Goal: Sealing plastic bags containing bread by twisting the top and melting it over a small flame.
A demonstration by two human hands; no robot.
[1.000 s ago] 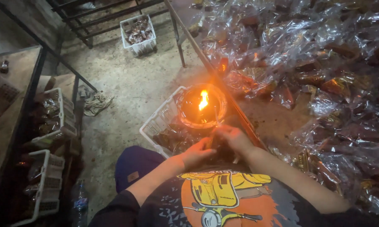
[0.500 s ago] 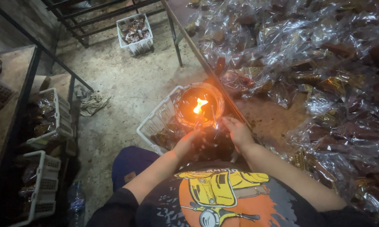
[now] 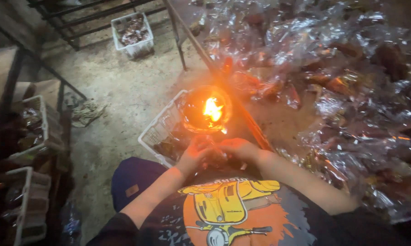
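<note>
My left hand and my right hand meet close to my chest, both pinching a small clear plastic packet with dark contents. Just beyond them a flame burns in a round bowl-shaped lamp at the table's edge. The packet's top edge sits just below the flame. The fingers cover most of the packet.
A large heap of clear filled packets covers the table on the right. A white plastic basket of packets stands under the lamp; another white basket stands far back on the concrete floor. Baskets on shelves line the left.
The view has shifted slightly. My hands have drawn together and a little nearer to my chest, still holding the packet below the flame.
</note>
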